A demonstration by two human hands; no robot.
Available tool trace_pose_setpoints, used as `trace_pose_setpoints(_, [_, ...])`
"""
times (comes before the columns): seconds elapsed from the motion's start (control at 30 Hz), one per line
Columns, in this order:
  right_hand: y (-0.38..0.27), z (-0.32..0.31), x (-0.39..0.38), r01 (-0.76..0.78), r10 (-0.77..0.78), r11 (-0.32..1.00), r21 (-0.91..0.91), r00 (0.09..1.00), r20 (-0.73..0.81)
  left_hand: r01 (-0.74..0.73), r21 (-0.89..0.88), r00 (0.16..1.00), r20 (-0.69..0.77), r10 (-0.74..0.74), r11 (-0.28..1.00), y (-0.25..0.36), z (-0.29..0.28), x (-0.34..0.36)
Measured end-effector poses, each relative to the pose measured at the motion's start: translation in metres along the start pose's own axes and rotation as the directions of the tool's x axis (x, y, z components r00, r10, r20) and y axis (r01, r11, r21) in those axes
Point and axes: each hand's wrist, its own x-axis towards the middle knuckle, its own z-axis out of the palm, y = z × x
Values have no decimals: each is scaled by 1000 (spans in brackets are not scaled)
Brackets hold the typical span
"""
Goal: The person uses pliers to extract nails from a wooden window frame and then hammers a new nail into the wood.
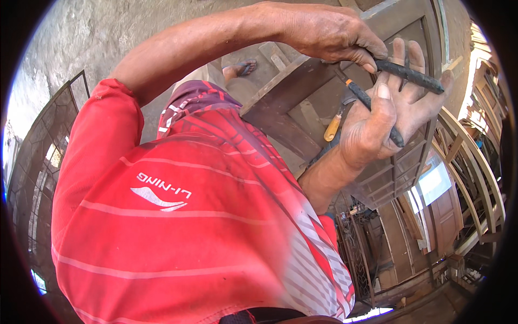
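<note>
Two hands are showing before me: left hand (pixel 337 36) is pinching; orange-ringed tool (pixel 360 95) is lying clamped under the thumb of right hand (pixel 404 109), fingers apart; black rod (pixel 411 76) is crossing them, left end in that pinch.

Floor (pixel 249 53): grey | on it: sandalled foot (pixel 237 70) | brown wooden panelwork (pixel 283 108) | over it: yellow-handled tool (pixel 332 128), contact unclear

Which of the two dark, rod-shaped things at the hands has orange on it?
The thinner black tool under the thumb of the right hand: orange marks its upper-left end. The thicker black rod at the left hand shows none.
</note>
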Motion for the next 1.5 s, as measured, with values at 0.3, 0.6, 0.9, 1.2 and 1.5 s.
trace_pose_setpoints(0.3, [4,17,-6,85,-117,965,-249,986,-117,-251,41,959,-129,254,967,-6,7,-8])
trace_pose_setpoints(0.6, [19,19,3,162,-186,978,-134,963,-196,-62,42,998,31,61,997,2,-1,2])
trace_pose_setpoints(0.9, [22,5,0,142,-155,983,-117,982,-105,-126,91,987,-90,134,988,-5,6,-7])
trace_pose_setpoints(1.2, [26,4,2,207,-240,940,-271,966,-97,1,-72,1000,-18,-3,997,3,-1,-9])
trace_pose_setpoints(1.5, [39,-18,2,278,-283,957,80,957,64,41,-252,972,233,19,967,-20,-5,12])
